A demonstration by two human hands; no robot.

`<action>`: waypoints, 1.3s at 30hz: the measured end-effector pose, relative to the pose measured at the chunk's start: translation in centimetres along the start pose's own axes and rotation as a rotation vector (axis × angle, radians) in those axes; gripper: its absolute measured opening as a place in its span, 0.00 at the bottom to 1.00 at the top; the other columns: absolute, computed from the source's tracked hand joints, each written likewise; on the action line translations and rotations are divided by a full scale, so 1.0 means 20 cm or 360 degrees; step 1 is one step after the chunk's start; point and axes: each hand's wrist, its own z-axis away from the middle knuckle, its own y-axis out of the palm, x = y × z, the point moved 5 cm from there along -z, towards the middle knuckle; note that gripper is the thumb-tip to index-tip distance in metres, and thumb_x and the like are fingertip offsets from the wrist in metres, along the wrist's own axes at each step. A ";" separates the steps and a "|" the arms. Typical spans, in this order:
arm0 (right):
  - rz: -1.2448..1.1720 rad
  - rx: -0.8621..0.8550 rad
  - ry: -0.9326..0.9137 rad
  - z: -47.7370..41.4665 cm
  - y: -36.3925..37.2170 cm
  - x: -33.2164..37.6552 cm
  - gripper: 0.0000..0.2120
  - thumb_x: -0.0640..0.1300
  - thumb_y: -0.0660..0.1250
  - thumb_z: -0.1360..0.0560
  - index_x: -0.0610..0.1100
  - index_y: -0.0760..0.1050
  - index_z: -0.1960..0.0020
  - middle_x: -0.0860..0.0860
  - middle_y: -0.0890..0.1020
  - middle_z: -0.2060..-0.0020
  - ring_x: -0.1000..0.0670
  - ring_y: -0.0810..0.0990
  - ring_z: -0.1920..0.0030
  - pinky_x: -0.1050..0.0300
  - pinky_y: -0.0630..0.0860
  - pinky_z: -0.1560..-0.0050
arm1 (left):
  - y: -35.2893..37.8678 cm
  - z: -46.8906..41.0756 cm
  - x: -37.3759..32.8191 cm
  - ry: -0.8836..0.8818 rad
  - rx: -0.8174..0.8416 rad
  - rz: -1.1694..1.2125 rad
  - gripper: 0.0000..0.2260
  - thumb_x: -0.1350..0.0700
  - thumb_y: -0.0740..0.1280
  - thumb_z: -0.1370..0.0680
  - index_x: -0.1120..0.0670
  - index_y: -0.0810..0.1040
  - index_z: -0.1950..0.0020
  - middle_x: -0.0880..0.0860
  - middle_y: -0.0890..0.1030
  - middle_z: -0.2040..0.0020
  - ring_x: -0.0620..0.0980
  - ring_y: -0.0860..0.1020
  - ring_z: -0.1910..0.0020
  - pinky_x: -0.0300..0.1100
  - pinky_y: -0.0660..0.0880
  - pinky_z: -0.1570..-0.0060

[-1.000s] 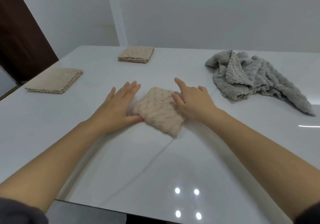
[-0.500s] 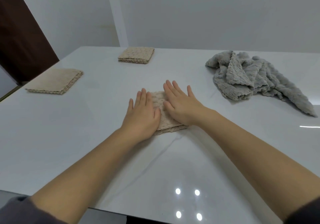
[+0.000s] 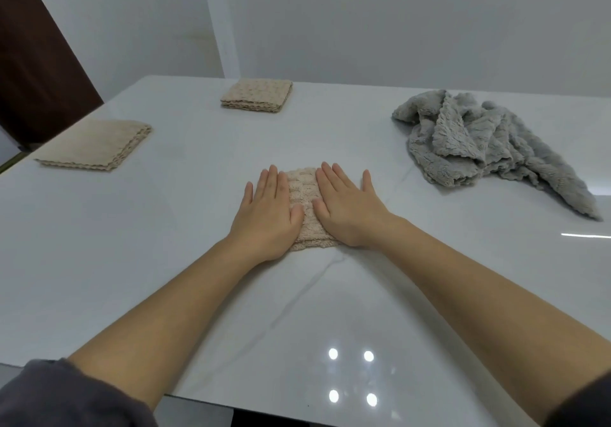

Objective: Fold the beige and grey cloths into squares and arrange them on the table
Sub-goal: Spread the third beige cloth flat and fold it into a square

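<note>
Both palms are flat on the folded beige cloth point(image 3: 305, 208) in the middle of the white table point(image 3: 132, 261). The left hand point(image 3: 269, 213) covers its left side, the right hand point(image 3: 347, 208) its right, and a strip of the knobbly fabric shows between them. Fingers are stretched out straight, pressing down, not gripping anything; the cloth's far edge peeks out near the fingertips. Two more folded beige squares sit at the far left point(image 3: 96, 145) and far centre point(image 3: 258, 95), and a crumpled grey cloth point(image 3: 479, 142) lies off right.

Grey walls point(image 3: 396, 23), dark door point(image 3: 36, 72) — glossy white table point(image 3: 132, 244)
</note>
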 end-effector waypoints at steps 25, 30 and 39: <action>0.0019 0.0036 -0.0001 -0.04 -0.02 0.00 0.29 0.53 0.42 0.17 0.41 0.39 0.21 0.48 0.41 0.21 0.51 0.38 0.22 0.38 0.37 0.25 | 0.00 -0.04 0.00 0.0023 0.0004 -0.0108 0.29 0.46 0.43 0.17 0.60 0.41 0.21 0.57 0.40 0.20 0.51 0.38 0.22 0.51 0.37 0.24; -0.0034 0.0051 0.0035 -0.02 -0.02 0.00 0.29 0.53 0.42 0.17 0.42 0.41 0.21 0.49 0.45 0.21 0.51 0.41 0.22 0.36 0.37 0.26 | 0.00 -0.03 0.01 0.0094 -0.0034 0.0039 0.29 0.46 0.44 0.17 0.59 0.40 0.21 0.56 0.39 0.20 0.49 0.37 0.22 0.51 0.36 0.24; -0.0069 -0.0516 0.0237 0.00 -0.27 -0.13 0.19 0.53 0.50 0.18 0.47 0.68 0.32 0.47 0.82 0.56 0.43 0.79 0.48 0.48 0.66 0.43 | -0.17 0.05 0.38 0.0293 -0.0298 -0.0078 0.43 0.31 0.54 0.25 0.53 0.39 0.21 0.49 0.36 0.22 0.47 0.36 0.23 0.47 0.38 0.24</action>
